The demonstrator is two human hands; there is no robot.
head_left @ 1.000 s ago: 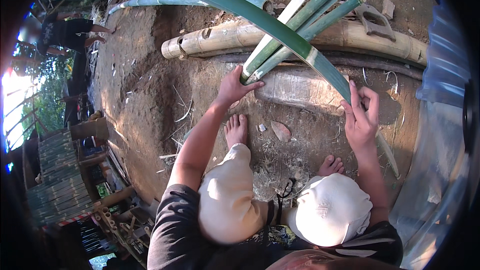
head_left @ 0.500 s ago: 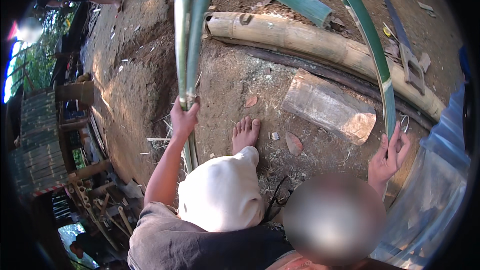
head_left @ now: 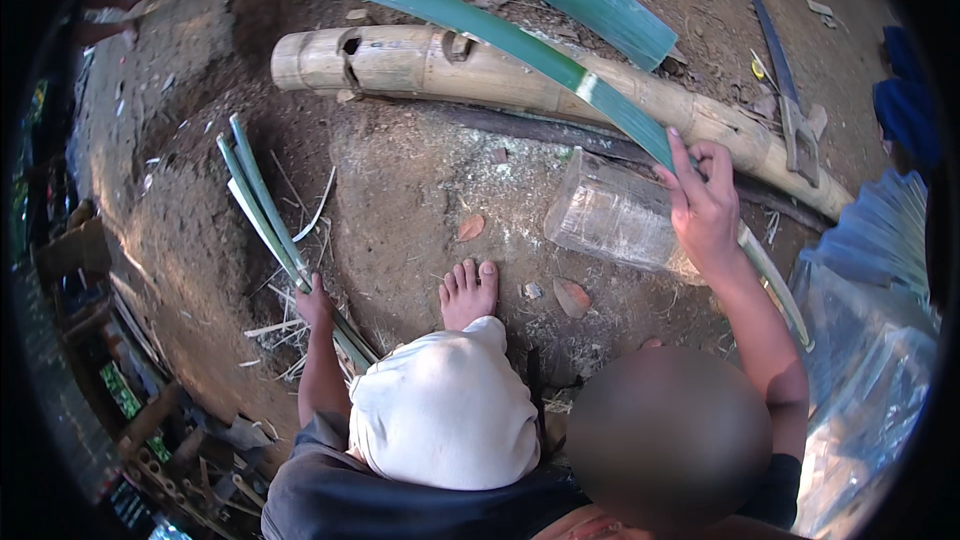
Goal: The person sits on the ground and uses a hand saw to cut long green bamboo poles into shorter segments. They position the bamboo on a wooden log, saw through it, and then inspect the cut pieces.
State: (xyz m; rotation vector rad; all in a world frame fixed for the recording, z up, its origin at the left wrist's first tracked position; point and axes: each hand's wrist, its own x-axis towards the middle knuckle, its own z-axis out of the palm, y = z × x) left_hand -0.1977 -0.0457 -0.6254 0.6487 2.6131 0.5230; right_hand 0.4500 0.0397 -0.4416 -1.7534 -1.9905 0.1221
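Note:
In my left hand [head_left: 316, 302], closed low at the left, is a small bunch of split bamboo strips [head_left: 262, 202]. Their upper ends fan slightly apart, and their lower ends run toward my covered knee. On the other side, my right hand [head_left: 708, 215] grips a long green bamboo strip [head_left: 500, 38] with bent fingers. That strip slants up and left across a dry bamboo pole [head_left: 390, 65]. A paler length [head_left: 778, 290] shows behind my right wrist, seemingly the same strip. Beneath my right hand lies a squared wood block [head_left: 615, 225], partly covered by it.
Beyond the pole rests a thick green bamboo piece [head_left: 600, 5]. A handsaw [head_left: 797, 140] leans over the pole's right part. Clear plastic sheeting [head_left: 860, 340] lies at the right. Bamboo shavings [head_left: 285, 332] litter the dirt by my left hand. Another person's legs [head_left: 115, 15] show far left.
My left hand has swung down and left with its strips, which now lean low. My right hand has moved up and left, tilting its green strip from upright to slanting across the pole.

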